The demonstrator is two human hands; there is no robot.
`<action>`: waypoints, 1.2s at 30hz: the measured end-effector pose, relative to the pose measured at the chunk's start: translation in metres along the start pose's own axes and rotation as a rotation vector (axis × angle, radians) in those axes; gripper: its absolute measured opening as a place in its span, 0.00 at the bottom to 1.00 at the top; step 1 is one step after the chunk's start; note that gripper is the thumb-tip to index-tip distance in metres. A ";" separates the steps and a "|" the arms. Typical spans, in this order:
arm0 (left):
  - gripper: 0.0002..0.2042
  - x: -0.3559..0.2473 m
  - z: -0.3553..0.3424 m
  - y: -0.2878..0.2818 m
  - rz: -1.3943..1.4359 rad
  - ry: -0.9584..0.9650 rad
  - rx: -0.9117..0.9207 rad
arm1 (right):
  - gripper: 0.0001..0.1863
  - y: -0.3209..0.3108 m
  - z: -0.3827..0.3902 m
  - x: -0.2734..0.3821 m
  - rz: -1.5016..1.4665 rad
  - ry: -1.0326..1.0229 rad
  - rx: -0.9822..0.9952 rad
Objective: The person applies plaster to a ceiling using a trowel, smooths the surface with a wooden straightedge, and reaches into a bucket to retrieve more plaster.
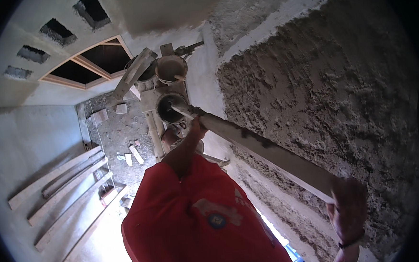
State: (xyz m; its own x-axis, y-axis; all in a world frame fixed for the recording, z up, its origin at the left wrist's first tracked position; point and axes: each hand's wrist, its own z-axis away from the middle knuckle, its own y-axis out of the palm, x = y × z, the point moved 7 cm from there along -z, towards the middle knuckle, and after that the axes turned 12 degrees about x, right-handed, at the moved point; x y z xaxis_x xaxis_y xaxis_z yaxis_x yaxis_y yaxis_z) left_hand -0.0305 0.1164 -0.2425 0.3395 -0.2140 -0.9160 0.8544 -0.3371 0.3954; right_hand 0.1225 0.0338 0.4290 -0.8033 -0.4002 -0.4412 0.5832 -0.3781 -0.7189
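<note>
A long, straight wooden board (268, 149) slants in front of the rough wall, its far end over a bucket and its upper edge smeared with wet mortar. At the near right, my right hand (348, 201) is closed around the board's lower end. Close to the far end is my left hand (198, 128), its fingers closed and partly hidden. A pale, narrow tool (182, 112) runs from this hand toward the bucket; its exact kind is unclear. Below it, the dark round bucket (168, 109) stands on planks.
Beyond stands a second bucket (171, 68) with mortar on it, beside a tilted plank (135, 73). Rough wet plaster (311, 76) covers the right wall. Several long boards (70, 202) lean at the left. Rubble and offcuts (136, 154) lie on the floor below.
</note>
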 end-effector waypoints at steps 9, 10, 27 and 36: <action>0.22 0.039 0.032 -0.013 0.804 -0.375 -0.433 | 0.20 0.035 -0.199 0.139 0.338 -0.261 0.098; 0.22 0.038 0.035 -0.015 0.882 -0.376 -0.478 | 0.19 0.033 -0.204 0.147 0.395 -0.275 0.072; 0.25 -0.286 0.053 0.073 -0.646 0.317 -0.153 | 0.24 0.014 -0.192 0.182 0.337 -0.472 0.046; 0.27 -0.078 0.034 0.003 -0.816 0.047 -0.238 | 0.21 0.023 -0.185 0.201 0.385 -0.423 0.195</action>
State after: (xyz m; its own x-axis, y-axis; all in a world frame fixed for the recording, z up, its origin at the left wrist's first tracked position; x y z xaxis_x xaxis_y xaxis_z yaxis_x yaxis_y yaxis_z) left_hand -0.0678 0.1007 -0.1671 -0.4071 0.0518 -0.9119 0.8968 -0.1665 -0.4098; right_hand -0.0477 0.0993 0.2244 -0.4358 -0.8209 -0.3690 0.8658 -0.2704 -0.4210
